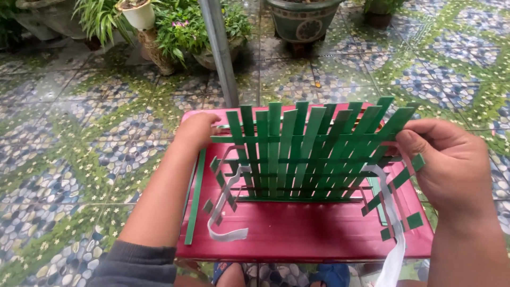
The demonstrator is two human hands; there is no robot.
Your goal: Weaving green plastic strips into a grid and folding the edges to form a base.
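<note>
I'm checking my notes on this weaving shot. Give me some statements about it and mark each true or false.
1. The woven panel is made of green strips. True.
2. It stands on a blue board. False: the board is red.
3. The right hand grips the panel's right edge. True.
4. The left hand rests on the floor. False: it is at the panel's upper left corner.
5. A white strip hangs at the lower left. True.

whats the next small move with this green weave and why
Probably press the top horizontal green strip down toward the rows below. The left hand and right hand pinch its two ends across the upright strips, and it sits above the lower rows with a gap showing.
</note>
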